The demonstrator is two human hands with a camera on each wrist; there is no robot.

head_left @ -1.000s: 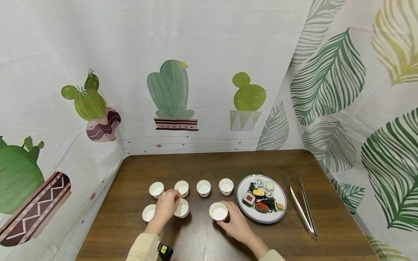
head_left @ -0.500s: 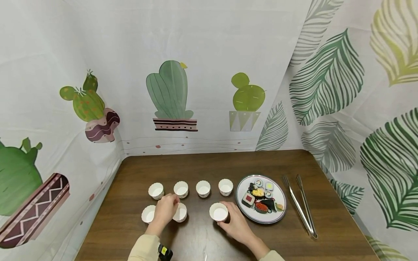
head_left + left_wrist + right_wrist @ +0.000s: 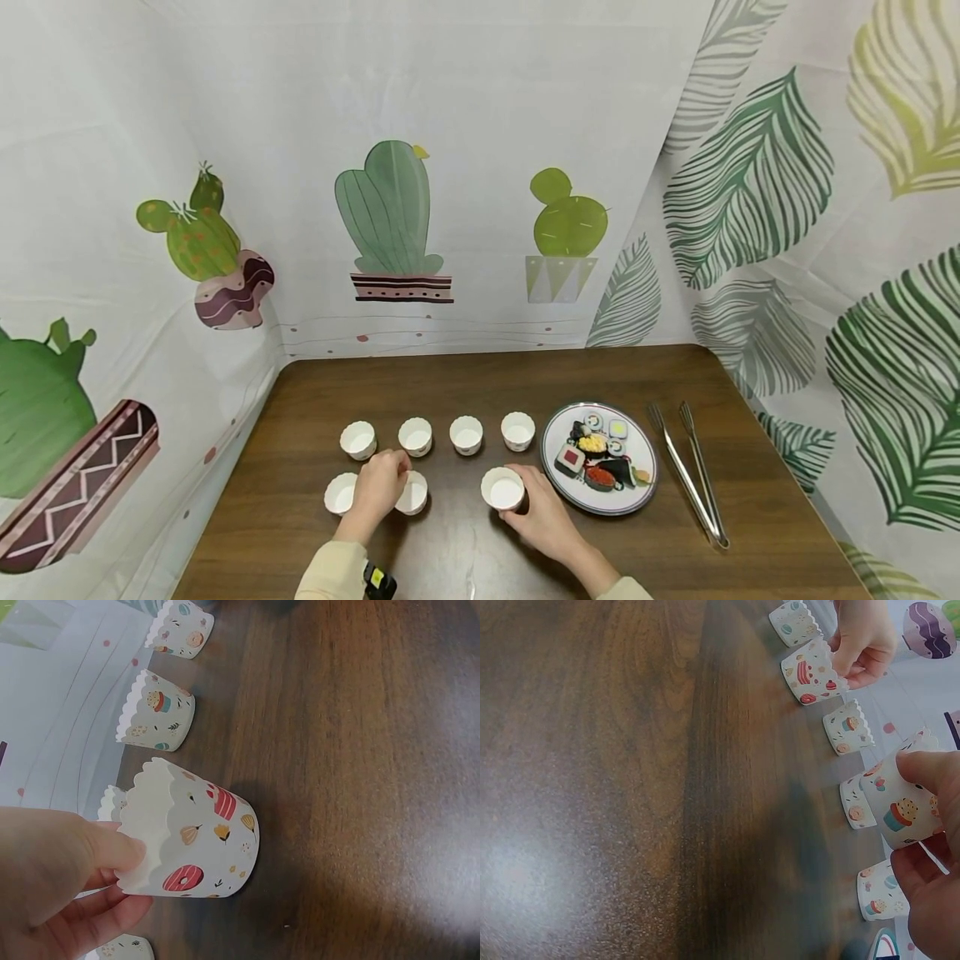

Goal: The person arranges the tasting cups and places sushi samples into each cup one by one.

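Observation:
My left hand (image 3: pixel 381 483) pinches the scalloped rim of a white paper baking cup (image 3: pixel 412 493). Red and yellow dessert prints cover that cup's side (image 3: pixel 217 836) in the left wrist view. With thumb and fingers around it, my right hand (image 3: pixel 545 518) grips another baking cup (image 3: pixel 502 488), printed with a cupcake in the right wrist view, where the cup (image 3: pixel 900 799) looks tilted. Whether it touches the table is hard to tell. Left of my left hand stands a further cup (image 3: pixel 341 493), partly hidden by the hand.
Behind my hands is a row of several baking cups (image 3: pixel 467 435). A round plate (image 3: pixel 600 507) with several sushi pieces (image 3: pixel 592 444) lies to the right of my right hand. Metal tongs (image 3: pixel 697 483) lie beyond it, near the right edge of the brown table (image 3: pixel 480 375).
My left hand and its cup have shifted slightly left and toward me, nearer the front left cup. My right hand and its cup have hardly moved.

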